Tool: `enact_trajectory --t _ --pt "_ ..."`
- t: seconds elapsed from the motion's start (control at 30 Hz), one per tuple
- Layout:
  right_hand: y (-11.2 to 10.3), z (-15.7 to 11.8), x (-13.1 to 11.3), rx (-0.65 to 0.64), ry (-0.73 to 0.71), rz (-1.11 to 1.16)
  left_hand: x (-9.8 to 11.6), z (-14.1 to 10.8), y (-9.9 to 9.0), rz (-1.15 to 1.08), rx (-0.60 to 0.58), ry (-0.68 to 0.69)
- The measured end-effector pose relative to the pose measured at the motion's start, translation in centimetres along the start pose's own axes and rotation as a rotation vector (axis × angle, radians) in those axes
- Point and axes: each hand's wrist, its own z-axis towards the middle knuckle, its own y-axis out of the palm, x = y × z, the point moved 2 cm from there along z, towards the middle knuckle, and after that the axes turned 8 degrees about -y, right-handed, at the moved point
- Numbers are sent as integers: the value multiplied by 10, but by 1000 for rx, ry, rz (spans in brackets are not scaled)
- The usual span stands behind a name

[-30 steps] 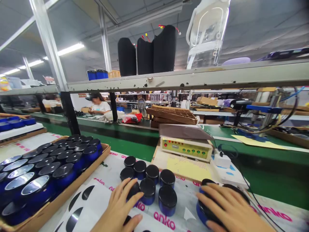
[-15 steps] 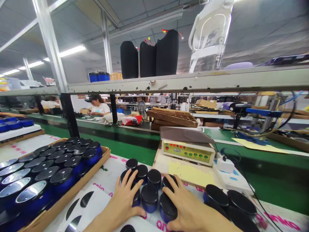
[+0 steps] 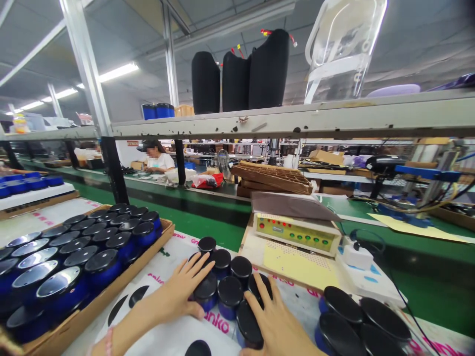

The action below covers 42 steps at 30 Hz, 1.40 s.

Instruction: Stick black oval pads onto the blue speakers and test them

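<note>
Two bare hands are seen at a cluster of black-topped blue cylinders [image 3: 230, 292] in the lower centre of the frame. The left hand [image 3: 182, 288] is laid along the cluster's left side, its fingers spread wide; the right hand [image 3: 273, 316] is opened broadly over the cylinders at the right edge. Whether any cylinder is firmly gripped cannot be told. Further cylinders [image 3: 343, 304] are grouped at lower right. At lower left, a cardboard tray [image 3: 160, 244] is packed with similar ones, and a white sheet [image 3: 163, 337] bearing black discs [image 3: 198, 348] is partly covered by the left forearm. Behind the cluster, right of centre, a control box [image 3: 297, 233] is shown with red and green lights.
</note>
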Motion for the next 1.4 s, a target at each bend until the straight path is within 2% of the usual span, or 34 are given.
enact_trajectory --t 0.1,0.2,0.3,0.4,0.47,0.53,0.57,0.63,0.67,0.73,0.8,0.87,1.0,1.17,1.4 --pt "2 -2 -2 18 -21 40 5 4 9 24 77 -79" --pt "-1 -10 -6 13 -21 82 7 1 14 28 105 -92" --pt "-13 -28 1 -22 -48 110 6 -4 16 1 175 -21" --pt "-30 -53 31 111 11 45 20 -4 16 -17 360 140" --pt "-38 -69 62 233 137 -28 48 -2 17 -43 365 301" --pt "-40 -79 93 273 238 -59 90 2 17 -95 225 449" --pt "-40 -81 106 262 256 -54 113 5 15 -135 130 479" --pt "-39 -80 123 238 257 -44 158 14 11 -250 -42 480" --pt "-39 -78 129 232 251 -40 177 19 9 -325 -86 457" --pt "-39 -75 136 237 238 -28 209 29 7 -412 -122 434" --pt "-42 -74 142 265 221 1 227 38 9 -470 -134 418" --pt "-45 -77 148 316 189 43 233 44 13 -521 -158 416" --pt "-49 -83 155 383 120 104 232 44 20 -564 -204 409" --pt "-51 -79 147 278 47 98 230 40 17 -579 -233 376" --pt "-48 -76 137 186 61 45 225 33 6 -603 -287 345"
